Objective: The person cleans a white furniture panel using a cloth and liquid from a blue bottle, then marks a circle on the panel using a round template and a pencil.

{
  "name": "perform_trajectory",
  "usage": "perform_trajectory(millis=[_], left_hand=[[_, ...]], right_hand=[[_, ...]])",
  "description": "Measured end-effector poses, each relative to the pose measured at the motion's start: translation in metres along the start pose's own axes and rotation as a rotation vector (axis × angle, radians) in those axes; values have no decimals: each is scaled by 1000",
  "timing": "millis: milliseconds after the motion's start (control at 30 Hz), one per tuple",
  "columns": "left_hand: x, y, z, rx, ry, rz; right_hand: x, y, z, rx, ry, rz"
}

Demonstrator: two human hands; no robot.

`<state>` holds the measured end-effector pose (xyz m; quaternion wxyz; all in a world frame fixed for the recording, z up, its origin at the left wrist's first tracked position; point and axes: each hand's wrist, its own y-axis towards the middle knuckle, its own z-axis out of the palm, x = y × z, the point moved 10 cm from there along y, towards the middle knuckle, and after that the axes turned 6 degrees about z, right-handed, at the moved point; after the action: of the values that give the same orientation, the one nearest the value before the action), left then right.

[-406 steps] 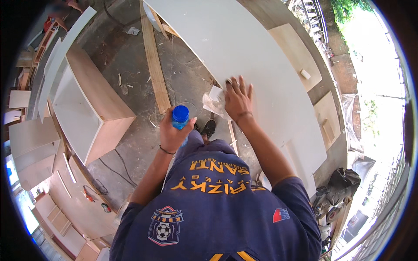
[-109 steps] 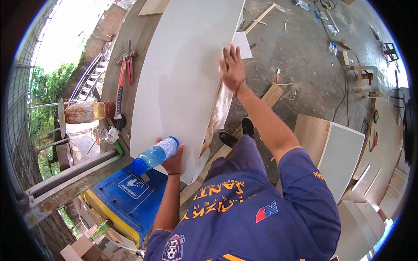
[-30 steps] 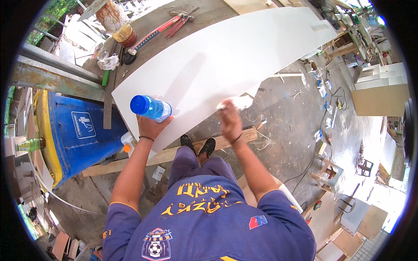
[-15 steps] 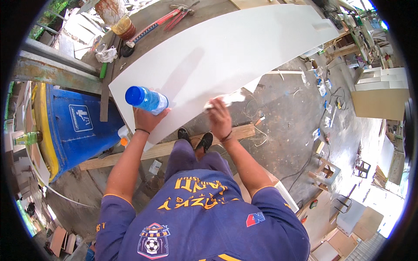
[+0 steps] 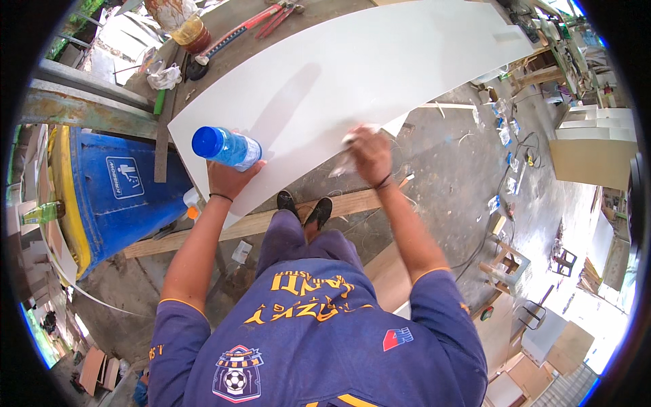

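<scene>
Left hand (image 5: 230,178): fingers wrapped round the body of a clear, blue-tinted plastic bottle with a blue screw cap (image 5: 237,150), thumb at the label side. Bottle sits over the left end of the panel, tilted, cap toward the person's left. Can't tell if its base touches the panel.

Handling, best guess: light to moderate depending on fill (level unclear), thin wall, will dent under a hard squeeze, slick if wet. Best hold is mid-body, clear of the cap.

Right hand (image 5: 369,152): fingers curled down, mostly closed, bunching a crumpled white cloth or paper wad (image 5: 344,163). Slight blur, so exact fingertip placement is unclear. Wad reads soft, limp, near weightless; tears easily if paper. Gather it into a pad under the fingers. It's at the panel's near edge, a loose end hanging past it; contact with the face not certain.

Under both: long, smooth white panel (image 5: 380,61), looks stiff and fairly heavy, low grip on the face; take it by the edges, corners likely chip.

Further out: blue bin with a yellow rim (image 5: 129,197) on the left, pale timber plank (image 5: 176,241) crossing near the black shoes (image 5: 317,212), red-handled cutters (image 5: 274,20) beyond the panel's far edge.
</scene>
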<state>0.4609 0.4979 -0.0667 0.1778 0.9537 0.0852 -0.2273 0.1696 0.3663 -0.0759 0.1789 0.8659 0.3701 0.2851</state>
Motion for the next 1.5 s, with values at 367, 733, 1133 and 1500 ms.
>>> perform_trajectory(millis=[367, 733, 1133, 1500], left_hand=[[-9, 1, 8, 127, -4, 44], [-15, 8, -5, 35, -77, 172], [-3, 15, -3, 117, 2, 314], [7, 16, 3, 154, 7, 267]], right_hand=[[151, -63, 67, 86, 308, 176], [108, -26, 25, -118, 274, 293], [155, -32, 24, -239, 56, 346], [216, -52, 50, -224, 34, 349]])
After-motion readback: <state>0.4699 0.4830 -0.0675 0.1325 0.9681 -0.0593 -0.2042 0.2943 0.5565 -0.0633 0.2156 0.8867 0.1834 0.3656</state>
